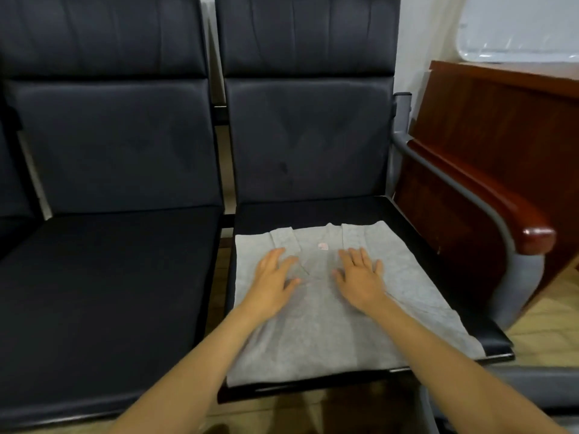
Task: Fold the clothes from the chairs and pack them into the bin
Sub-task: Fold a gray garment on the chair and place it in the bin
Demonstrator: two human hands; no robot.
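I have the grey shirt [313, 333] spread flat on the seat of the right-hand chair [313, 211]. Its collar end points toward the backrest, and its near hem reaches the seat's front edge. A small pink label [322, 245] shows at the neck. The cloth looks thin and light, and it is entirely limp. It will sag and crease wherever it is unsupported, and I expect it to slide easily on the smooth black padding. I judge it has no stiffness to lift by, so I would pinch it at the outer edges or corners and carry each fold over. Dragging from the middle would bunch it.

My left hand [271, 278] and right hand [360, 278] both lie palm-down on the chest of the shirt, just below the collar, one on either side of the centre line. The fingers [275, 255] of the left are straight and slightly spread, resting on the fabric and gripping nothing. The right fingers [354, 255] lie the same way, flat and released. It reads to me as smoothing or pinning the cloth before a fold.

The neighbouring chair [109, 261] stands just beside this one to my left. The bin is not in view, so I cannot tell how far the folded shirt must travel.
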